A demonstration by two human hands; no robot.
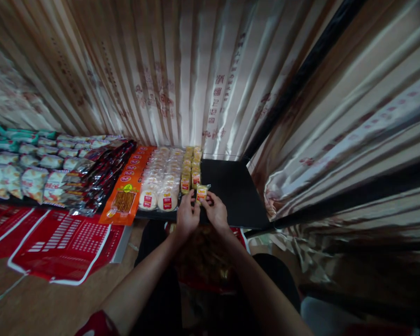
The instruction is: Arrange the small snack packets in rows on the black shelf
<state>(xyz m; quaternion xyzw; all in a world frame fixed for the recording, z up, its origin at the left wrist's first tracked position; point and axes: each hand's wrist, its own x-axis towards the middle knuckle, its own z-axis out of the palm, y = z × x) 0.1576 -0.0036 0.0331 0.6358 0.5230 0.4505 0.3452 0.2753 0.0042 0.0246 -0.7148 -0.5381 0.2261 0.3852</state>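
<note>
A small yellow snack packet with a red label is pinched between my hands above the front of a black shelf. My left hand has its fingertips at the packet's left edge, and my right hand grips its right side. Just behind and left of it run two rows of matching yellow packets. Beside those lie rows of clear-wrapped round white crackers with red labels. Below my forearms, a dark open red bag holds more packets, dimly seen.
Farther left on the shelf are an orange snack pack, dark shiny packets and white packets. Red bags with white handles lie below the shelf. Printed curtains hang behind, and a black pole slants at right.
</note>
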